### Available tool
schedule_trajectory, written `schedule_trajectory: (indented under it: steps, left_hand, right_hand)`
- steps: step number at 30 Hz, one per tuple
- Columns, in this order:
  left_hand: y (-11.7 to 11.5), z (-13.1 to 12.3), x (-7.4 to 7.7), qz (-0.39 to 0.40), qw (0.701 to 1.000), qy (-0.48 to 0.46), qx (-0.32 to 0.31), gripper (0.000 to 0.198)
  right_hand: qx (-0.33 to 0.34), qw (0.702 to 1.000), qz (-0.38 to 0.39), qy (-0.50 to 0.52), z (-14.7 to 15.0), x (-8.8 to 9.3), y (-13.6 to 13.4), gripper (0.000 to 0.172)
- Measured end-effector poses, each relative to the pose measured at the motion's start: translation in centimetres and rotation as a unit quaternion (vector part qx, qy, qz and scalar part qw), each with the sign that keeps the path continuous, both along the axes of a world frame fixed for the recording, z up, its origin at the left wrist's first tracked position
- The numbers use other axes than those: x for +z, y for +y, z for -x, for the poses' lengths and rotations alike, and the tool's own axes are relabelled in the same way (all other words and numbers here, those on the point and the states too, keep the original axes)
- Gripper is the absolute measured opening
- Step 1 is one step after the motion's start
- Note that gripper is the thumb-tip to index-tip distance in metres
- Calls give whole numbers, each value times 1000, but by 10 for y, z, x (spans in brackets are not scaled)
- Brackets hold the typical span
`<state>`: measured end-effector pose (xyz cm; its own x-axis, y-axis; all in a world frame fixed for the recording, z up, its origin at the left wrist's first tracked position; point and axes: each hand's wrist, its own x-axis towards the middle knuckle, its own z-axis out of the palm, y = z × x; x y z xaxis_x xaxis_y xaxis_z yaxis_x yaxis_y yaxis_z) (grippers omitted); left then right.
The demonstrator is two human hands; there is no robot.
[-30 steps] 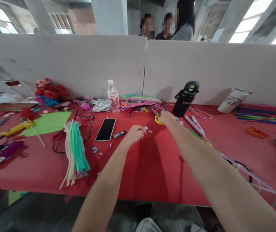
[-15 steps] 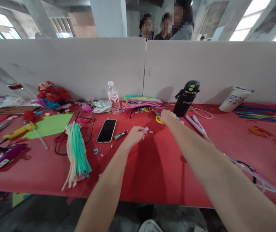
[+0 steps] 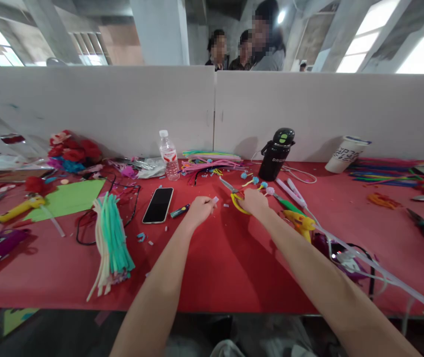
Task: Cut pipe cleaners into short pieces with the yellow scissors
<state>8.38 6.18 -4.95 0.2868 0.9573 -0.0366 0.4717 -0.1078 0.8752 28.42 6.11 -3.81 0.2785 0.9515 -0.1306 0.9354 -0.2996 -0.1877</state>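
— Right hand (image 3: 254, 201) has drawn back toward the near side, away from the black flask with green buttons (image 3: 276, 154), and the yellow-handled metal scissors (image 3: 230, 191) have come with it.

— How does it hold them?

— Its fingers are curled down and closed over the yellow loops. The blades point far and left, low over the red-covered table (image 3: 234, 267). Whether they touch the cover I cannot tell.

— And the left hand (image 3: 200, 209)?

— It has hardly shifted. Thumb and forefinger are pinched on a small pale cut piece (image 3: 214, 200), and the other fingers are folded in. The piece sticks out to the right, just beside the scissors but apart from them.

— So the two hands are close?

— Near each other in the middle of the table, not touching, with both forearms stretched out from the near edge.

— What lies around them?

— A black flat smartphone (image 3: 157, 205) lies face up just left of the left hand. Farther left and nearer lies a bundle of teal and cream pipe cleaners (image 3: 110, 238). A yellow plastic glue gun (image 3: 300, 221) sits right of the right forearm. A clear plastic water bottle (image 3: 167, 159) stands on the far side, beyond the phone.
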Motion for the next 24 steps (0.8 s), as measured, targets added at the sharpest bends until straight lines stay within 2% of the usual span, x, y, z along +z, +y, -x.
schedule_trajectory:
  steps: [7,10,16,24]
  left_hand:
    - [7,4,-6,-30,995,73,62,29]
    - [8,4,-7,-34,992,97,67,30]
    - [6,3,-6,-40,990,116,72,27]
    - [5,-3,-5,-66,985,149,66,22]
  right_hand:
    - [86,995,-48,-33,-7,-2,-69,36]
    - [93,993,-56,-47,-11,-3,-89,34]
    - [77,994,-36,-74,-21,-6,-102,30]
    - [76,994,-39,-72,-29,-6,-110,47]
